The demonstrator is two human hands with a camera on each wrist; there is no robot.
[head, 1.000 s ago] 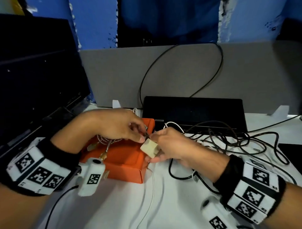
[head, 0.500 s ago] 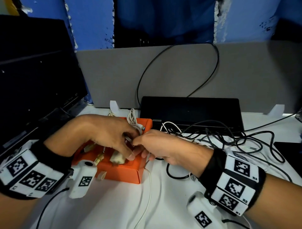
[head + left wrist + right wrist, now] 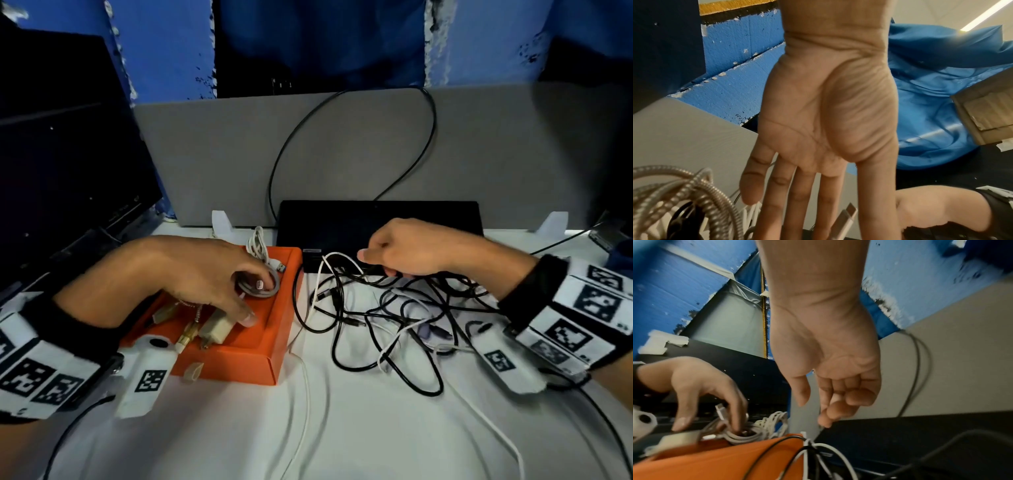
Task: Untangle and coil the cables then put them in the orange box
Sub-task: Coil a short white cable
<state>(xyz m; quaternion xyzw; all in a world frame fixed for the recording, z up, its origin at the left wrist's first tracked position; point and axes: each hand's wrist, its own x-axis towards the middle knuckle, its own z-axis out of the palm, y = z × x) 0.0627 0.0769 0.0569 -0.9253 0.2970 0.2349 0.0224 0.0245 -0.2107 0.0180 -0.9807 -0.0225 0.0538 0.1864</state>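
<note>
The orange box (image 3: pixel 274 346) sits left of centre on the white table. In it lie a coiled grey USB cable (image 3: pixel 262 293), a white charger block (image 3: pixel 215 329) and a metal-braided cable (image 3: pixel 694 186). My left hand (image 3: pixel 205 274) is over the box, fingers straight, with fingertips touching the grey coil (image 3: pixel 744 434) and the thumb beside the charger. My right hand (image 3: pixel 404 250) hovers over the tangle of black and white cables (image 3: pixel 394 315) to the right of the box. Its fingers (image 3: pixel 836 402) are loosely curled and hold nothing.
A black flat device (image 3: pixel 376 219) lies behind the tangle against a grey partition (image 3: pixel 342 144), with a black cable (image 3: pixel 430 137) looped over it. A dark monitor (image 3: pixel 61 154) stands at the left. A thin white cable (image 3: pixel 305 411) runs across the table's front.
Both hands held the white charger together at the box; it now lies inside. My right hand has let go and moved right to the tangle. My left hand stays over the box.
</note>
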